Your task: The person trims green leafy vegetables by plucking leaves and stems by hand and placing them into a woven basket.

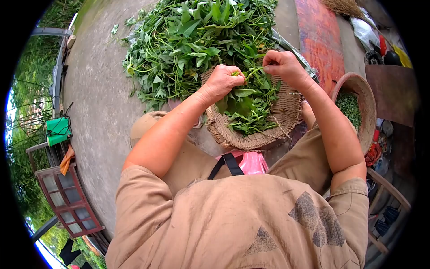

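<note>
My left hand (224, 83) is closed around green leafy stems, with cut-looking ends poking out by the thumb. My right hand (286, 67) is closed in a pinch at the end of a thin green stem (254, 71) that runs between the two hands. Both hands are above a round woven basket (286, 110), close to my knees. Loose leaves and stems (251, 119) lie in the basket. Just beyond it, a large heap of leafy vines (192, 45) spreads over the ground, its long stems tangled.
To the right stands a round tub (368, 105) with finely chopped greens (348, 107). Pink plastic (251, 162) shows between my legs. A red worn board (319, 40) lies at upper right, near plastic bags (365, 32). A window frame (69, 201) and green box (58, 131) are left.
</note>
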Action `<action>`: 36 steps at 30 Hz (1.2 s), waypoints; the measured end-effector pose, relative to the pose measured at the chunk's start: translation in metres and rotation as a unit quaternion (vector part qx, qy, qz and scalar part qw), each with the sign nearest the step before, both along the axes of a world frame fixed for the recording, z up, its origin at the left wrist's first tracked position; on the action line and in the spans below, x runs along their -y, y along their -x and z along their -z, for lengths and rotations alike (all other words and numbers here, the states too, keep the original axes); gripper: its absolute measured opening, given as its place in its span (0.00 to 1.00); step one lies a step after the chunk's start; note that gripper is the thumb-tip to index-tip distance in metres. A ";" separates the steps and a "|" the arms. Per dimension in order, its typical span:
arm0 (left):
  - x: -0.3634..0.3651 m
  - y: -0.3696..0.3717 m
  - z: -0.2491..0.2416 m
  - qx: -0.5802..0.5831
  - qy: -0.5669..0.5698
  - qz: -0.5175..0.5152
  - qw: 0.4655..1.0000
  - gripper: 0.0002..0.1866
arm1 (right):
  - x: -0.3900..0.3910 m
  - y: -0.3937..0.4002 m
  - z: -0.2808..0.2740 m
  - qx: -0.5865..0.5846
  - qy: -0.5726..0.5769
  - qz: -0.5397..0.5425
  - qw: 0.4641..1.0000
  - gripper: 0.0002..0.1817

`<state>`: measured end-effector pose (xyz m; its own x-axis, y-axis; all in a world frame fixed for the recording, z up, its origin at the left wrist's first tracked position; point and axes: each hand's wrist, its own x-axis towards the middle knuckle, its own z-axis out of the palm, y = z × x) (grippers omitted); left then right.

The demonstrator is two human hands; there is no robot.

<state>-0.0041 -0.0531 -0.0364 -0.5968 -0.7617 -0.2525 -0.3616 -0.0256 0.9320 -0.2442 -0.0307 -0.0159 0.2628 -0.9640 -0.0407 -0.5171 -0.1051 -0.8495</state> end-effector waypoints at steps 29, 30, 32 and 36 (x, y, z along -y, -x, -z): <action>0.003 -0.017 -0.022 -0.157 -0.336 -0.093 0.924 0.11 | 0.002 -0.002 -0.002 0.165 -0.121 -0.007 0.979 0.04; 0.002 -0.016 -0.020 -0.171 -0.332 -0.088 0.924 0.08 | 0.002 -0.003 -0.002 0.155 -0.118 -0.007 0.981 0.04; 0.003 -0.018 -0.020 -0.167 -0.339 -0.066 0.923 0.07 | 0.002 -0.004 -0.001 0.152 -0.095 -0.004 0.984 0.04; 0.003 -0.020 -0.024 -0.146 -0.326 -0.033 0.934 0.09 | 0.000 -0.006 0.003 0.147 -0.039 0.003 0.988 0.05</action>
